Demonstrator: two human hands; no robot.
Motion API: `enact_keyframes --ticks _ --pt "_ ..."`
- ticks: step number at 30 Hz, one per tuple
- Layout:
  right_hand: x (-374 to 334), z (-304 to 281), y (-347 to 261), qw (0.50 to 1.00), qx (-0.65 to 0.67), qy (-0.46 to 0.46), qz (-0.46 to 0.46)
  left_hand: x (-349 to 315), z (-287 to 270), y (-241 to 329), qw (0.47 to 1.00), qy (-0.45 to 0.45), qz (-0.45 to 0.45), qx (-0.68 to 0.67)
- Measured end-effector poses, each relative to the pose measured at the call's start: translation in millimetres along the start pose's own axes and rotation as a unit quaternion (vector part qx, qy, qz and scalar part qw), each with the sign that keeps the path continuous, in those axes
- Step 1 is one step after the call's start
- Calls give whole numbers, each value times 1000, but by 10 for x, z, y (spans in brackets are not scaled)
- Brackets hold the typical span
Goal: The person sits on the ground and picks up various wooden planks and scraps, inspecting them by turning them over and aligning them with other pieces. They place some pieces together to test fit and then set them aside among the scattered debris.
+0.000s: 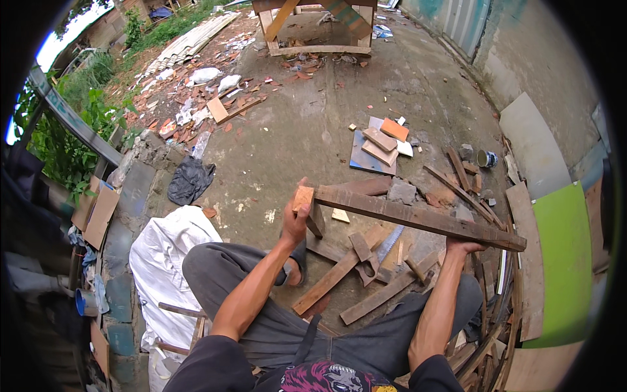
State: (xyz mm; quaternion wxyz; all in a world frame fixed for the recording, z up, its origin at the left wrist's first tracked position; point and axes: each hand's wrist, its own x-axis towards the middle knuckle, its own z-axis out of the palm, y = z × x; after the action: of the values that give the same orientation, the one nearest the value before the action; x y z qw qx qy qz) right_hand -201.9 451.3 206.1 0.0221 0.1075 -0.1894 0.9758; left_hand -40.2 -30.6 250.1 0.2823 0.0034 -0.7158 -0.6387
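Brown wooden beam (418,217): my left fingers (300,221) grip a block (303,198) at its left end, my right fingers (464,245) hold its right part

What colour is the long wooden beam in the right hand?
Weathered dark brown; the wooden beam shows best in the head view.

Left hand (295,221) holding wooden block (303,198) at one end of dark beam (418,217); right hand (462,246) apparently supporting the other; green panel (563,261) near right edge of concrete floor (294,137).
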Motion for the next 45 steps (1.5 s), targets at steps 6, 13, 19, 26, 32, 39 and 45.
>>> enact_keyframes --ticks 6,13,19,26,32,39,45 --pt "-177 649 152 985 29 167 -38 -184 -69 177 1000 -20 7 22" --pt "-230 419 -171 985 36 161 -45 -252 37 167 997 -71 8 4" --pt "-306 281 -135 985 40 166 -33 -212 -6 171 996 -93 9 10" --pt "-285 286 25 985 46 161 26 -210 -64 35 998 -12 55 25" --pt "-245 666 259 955 -62 290 23 -64 -154 15 997 26 45 52" --pt "-213 779 486 924 -110 366 -18 176 -213 -73 994 39 65 75" --pt "-113 1127 535 937 -133 319 58 273 -188 -114 996 39 54 62"
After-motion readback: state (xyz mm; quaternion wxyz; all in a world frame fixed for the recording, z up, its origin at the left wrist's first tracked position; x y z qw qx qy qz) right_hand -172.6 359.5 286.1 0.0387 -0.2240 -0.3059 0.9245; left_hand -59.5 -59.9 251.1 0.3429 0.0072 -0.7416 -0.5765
